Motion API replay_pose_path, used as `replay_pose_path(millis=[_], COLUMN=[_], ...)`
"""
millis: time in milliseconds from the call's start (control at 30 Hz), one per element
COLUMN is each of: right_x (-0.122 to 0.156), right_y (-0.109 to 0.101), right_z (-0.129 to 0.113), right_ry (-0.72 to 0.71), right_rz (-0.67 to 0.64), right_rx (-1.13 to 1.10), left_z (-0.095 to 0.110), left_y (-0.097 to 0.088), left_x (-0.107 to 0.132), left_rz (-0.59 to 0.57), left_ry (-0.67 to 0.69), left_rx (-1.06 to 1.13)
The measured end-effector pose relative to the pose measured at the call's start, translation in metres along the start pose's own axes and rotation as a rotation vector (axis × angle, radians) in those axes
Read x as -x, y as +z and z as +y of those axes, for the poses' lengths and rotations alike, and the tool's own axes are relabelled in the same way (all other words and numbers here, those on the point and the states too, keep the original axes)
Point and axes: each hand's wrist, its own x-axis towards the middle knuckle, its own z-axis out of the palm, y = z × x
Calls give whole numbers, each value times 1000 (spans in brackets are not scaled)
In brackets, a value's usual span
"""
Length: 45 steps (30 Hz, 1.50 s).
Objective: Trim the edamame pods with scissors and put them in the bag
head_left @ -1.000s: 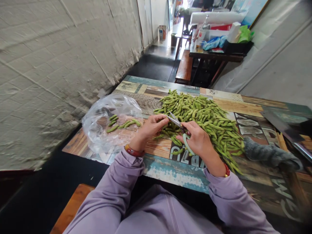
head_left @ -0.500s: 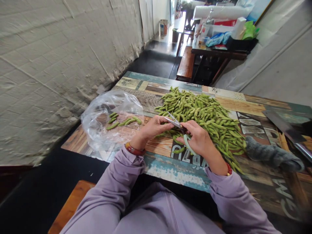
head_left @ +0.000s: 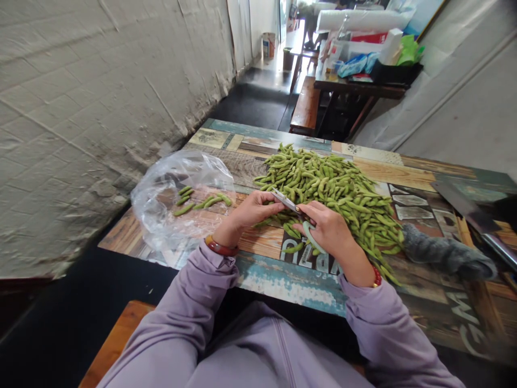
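Observation:
My right hand [head_left: 328, 229] is wrapped round the pale green handles of a pair of scissors [head_left: 287, 201], whose blades point up and left and lie nearly together. Just at the blades, my left hand [head_left: 255, 209] is closed in a pinch on an edamame pod, mostly covered by the fingers. Behind and to the right of both hands spreads a big heap of green edamame pods [head_left: 323, 178] on the patterned table [head_left: 258, 237]. To the left, a clear plastic bag [head_left: 151, 186] lies spread, with several pods [head_left: 210, 201] on it.
A cleaver [head_left: 464, 207] and a grey fuzzy roll [head_left: 448, 256] lie at the right. A wall [head_left: 100, 108] runs along the left. Farther off stand a bench [head_left: 306, 105] and a second table [head_left: 359, 89] loaded with goods.
The scissor blades, spread apart before, have come together beside the left fingers. Both hands stay nearly in place; the whole view has shifted slightly.

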Motion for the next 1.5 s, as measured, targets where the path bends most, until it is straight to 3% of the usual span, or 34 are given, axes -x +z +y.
replay_pose_path(millis=[167, 300, 567, 1033, 1500], right_x=[0, -2, -2, -2, -1], right_y=[2, 2, 2, 3, 4], right_z=[0, -3, -10, -9, -6], right_ry=[49, 145, 121, 80, 48], right_rz=[94, 219, 161, 125, 120], right_rx=[40, 75, 4, -34, -9], left_z=[2, 1, 7, 2, 0], left_y=[0, 1, 3, 7, 7], left_x=[4, 3, 0, 1, 0], left_rz=[190, 314, 284, 203, 204], left_ry=[-67, -73, -78, -114, -125], left_rx=[-20, 179, 431, 339, 363])
